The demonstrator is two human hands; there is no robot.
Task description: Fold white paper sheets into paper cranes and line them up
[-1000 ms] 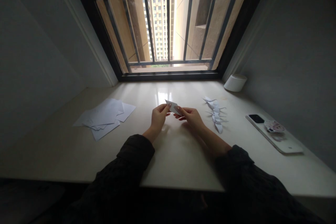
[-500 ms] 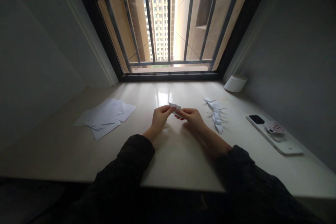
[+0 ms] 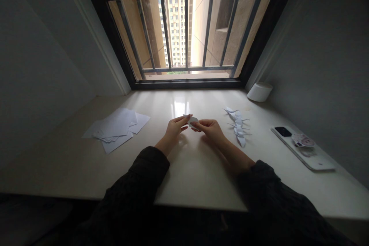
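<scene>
Head view. The left hand (image 3: 173, 130) and the right hand (image 3: 211, 128) meet above the middle of the table (image 3: 196, 169), and between their fingertips they pinch a small folded piece of paper (image 3: 191, 119). The left hand grips the paper's left end with thumb and forefinger; the right hand grips its right end in the same way. The paper is lifted clear of the table surface, which shows a faint shadow beneath the hands. Its exact fold cannot be made out at this size.

To the left of the grip, well apart from it, lies a loose stack of white sheets (image 3: 115, 128), fanned and overlapping. To the right of the grip, near the right hand, lies a row of small folded paper figures (image 3: 238, 127) with thin points. Further right, well apart, a phone (image 3: 302, 147) lies flat with a round sticker on it. Beyond the grip and to the right, a white round container (image 3: 260, 91) stands by the wall. Straight beyond the grip is a barred window (image 3: 187, 34). Dark sleeves (image 3: 138, 184) cover both forearms.
</scene>
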